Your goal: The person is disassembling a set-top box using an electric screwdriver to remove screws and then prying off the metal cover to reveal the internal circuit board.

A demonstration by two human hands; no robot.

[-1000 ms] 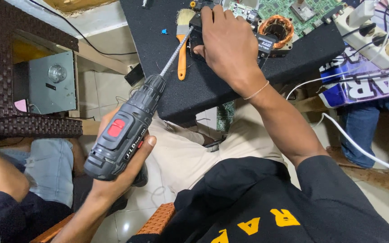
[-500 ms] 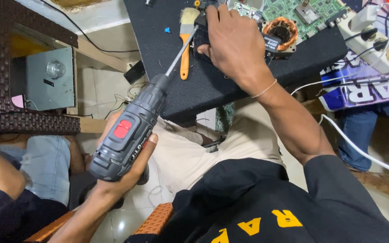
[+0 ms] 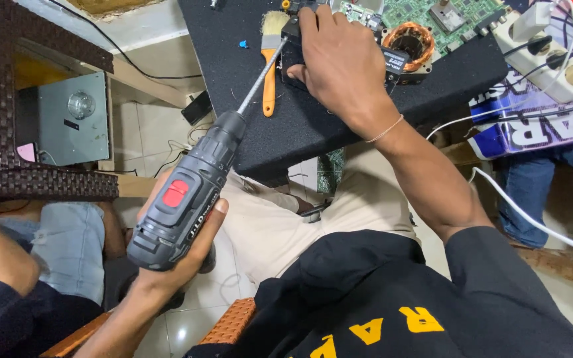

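Driving a long bit from a cordless drill (image 3: pixel 184 199) into a black component (image 3: pixel 293 56) on the dark mat (image 3: pixel 266 132).
Left hand (image 3: pixel 180 245) wrapped tight around the drill grip at 8 o'clock; right hand (image 3: pixel 343 66) pressed flat over the component at 12 o'clock, beside an orange-handled brush (image 3: pixel 270 73) and copper coil (image 3: pixel 409 40).

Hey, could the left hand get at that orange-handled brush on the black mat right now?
Probably not freely: the left hand is wrapped around the cordless drill, whose long bit crosses right beside the brush. It would likely need to put the drill down first.
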